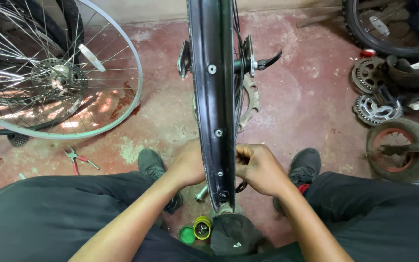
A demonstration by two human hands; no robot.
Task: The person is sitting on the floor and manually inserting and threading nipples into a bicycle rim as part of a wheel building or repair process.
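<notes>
A black bicycle rim (212, 97) stands upright on edge between my knees, seen from above, with spokes, a hub, a toothed sprocket (251, 99) and a quick-release lever (267, 60) on its right side. My left hand (187, 162) presses against the rim's left side. My right hand (258, 167) is closed on the rim's right side at the spokes; what it pinches is hidden. A metal bolt-like part (201, 193) lies below the left hand.
A silver spoked wheel (54, 73) with disc lies at the left. Red-handled pliers (78, 159) lie on the red floor. A small green and yellow container (196, 230) sits by a black cap (236, 235). Sprockets (377, 109), a small red wheel (398, 148) and a knobby tyre (389, 26) are at the right.
</notes>
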